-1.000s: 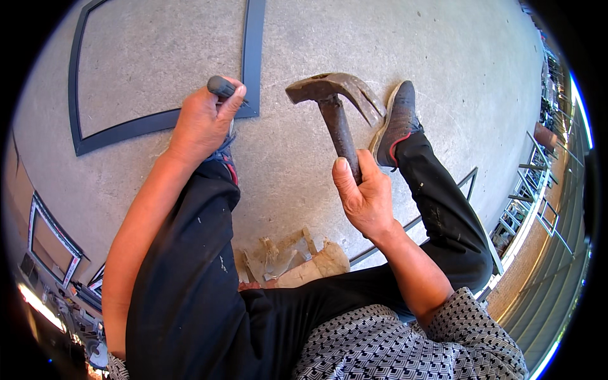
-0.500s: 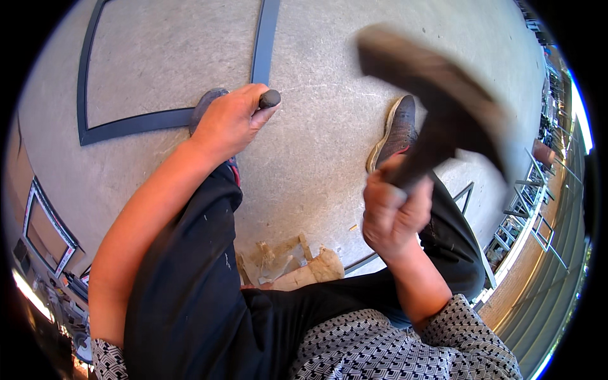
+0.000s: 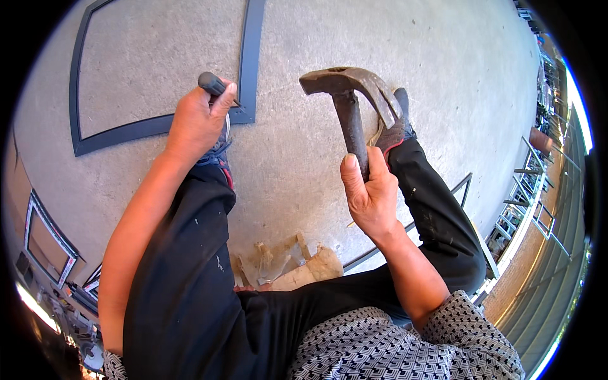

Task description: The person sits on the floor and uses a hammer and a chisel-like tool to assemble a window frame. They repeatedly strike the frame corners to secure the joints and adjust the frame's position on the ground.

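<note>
A striking step seems to be in hand. A rusty steel claw hammer with a dark, worn handle [image 3: 352, 104] is held raised by the right hand [image 3: 370, 196], whose fingers [image 3: 379, 166] are wrapped fully closed around the lower part of the handle. The head of the hammer is seen in the air above the grey concrete floor [image 3: 304, 164], its striking face turned to the left and its claws to the right. A small tool with a rounded dark grey grip [image 3: 213, 83] is gripped by the left hand [image 3: 199, 120], whose fingers are closed tightly around it, so that only the top of the grip is shown. This tool is placed at the near right corner of a dark grey metal frame [image 3: 251, 57], which lies flat on the floor at the far left.

As a judgement, the next move calls for a controlled blow onto the top of the grip, with the left hand kept steady and its thumb kept clear. The hammer looks old, with brown rust on the head. The tip of the small tool is hidden by the hand.
</note>
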Available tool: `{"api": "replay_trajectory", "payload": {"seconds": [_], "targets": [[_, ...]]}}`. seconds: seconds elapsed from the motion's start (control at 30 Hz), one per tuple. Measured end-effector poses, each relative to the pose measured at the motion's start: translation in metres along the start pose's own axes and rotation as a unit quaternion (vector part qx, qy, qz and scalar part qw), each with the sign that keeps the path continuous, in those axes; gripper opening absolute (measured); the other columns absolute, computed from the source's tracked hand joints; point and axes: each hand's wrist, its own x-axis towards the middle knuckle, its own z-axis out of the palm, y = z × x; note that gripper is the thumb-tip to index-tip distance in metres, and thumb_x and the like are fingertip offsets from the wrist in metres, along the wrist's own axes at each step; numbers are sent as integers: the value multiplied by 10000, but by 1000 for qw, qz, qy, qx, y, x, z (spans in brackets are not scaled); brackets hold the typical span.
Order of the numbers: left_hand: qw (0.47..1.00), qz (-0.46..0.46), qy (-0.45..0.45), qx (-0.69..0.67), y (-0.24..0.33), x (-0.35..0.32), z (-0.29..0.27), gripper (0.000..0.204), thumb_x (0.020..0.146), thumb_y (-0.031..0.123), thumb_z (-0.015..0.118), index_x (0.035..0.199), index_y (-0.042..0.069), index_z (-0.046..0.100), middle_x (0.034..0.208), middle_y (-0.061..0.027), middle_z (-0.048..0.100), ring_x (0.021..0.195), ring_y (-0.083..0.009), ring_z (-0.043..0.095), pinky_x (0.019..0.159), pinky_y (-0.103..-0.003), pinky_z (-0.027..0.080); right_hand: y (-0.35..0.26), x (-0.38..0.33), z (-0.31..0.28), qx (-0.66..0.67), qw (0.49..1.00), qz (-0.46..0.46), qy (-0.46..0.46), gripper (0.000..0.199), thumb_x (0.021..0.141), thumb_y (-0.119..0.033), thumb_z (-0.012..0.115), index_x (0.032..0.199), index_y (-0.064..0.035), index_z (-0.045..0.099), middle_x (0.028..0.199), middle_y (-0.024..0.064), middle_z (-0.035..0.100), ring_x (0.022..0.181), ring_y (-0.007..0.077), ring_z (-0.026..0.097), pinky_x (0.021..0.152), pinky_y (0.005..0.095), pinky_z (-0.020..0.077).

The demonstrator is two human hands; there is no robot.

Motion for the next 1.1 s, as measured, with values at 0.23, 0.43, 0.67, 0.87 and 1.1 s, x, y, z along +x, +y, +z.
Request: {"api": "replay_trajectory", "payload": {"seconds": [0.23,0.43,0.67,0.87,1.1], "targets": [[999,23,4,-28,-4,4,8,354,1068,359,631,1108,15,703,853,-84,688,821,-167,657,789,-319,534,7,-1,5,2,1000,23,-16,362,1048,-371,668,991,-27,574,646,128,575,534,251,595,542,384,474],[999,38,4,-21,-4,4,9,336,1070,342,629,1109,16,701,850,-74,683,816,-152,648,779,-317,529,2,0,6,1,999,44,-30,366,1047,-371,669,984,-25,568,648,130,589,549,249,622,545,385,482],[999,42,-1,-15,-3,5,9,320,1067,333,632,1107,23,701,838,-62,670,800,-153,637,769,-318,524,2,0,8,10,999,29,-27,363,1047,-371,669,983,-28,568,640,126,583,539,248,611,542,381,482],[998,30,-42,27,6,4,7,268,1068,300,647,1116,39,681,916,-40,691,879,-125,639,805,-300,522,-2,2,6,16,1000,11,-16,362,1048,-370,670,981,-28,571,632,112,568,527,220,579,534,364,475],[990,110,-39,75,14,2,9,217,1048,276,653,989,69,620,811,-75,612,737,-213,589,709,-358,509,-31,14,-5,31,998,-54,12,346,1051,-356,669,1057,-17,602,636,60,567,543,128,551,535,312,466]]}}
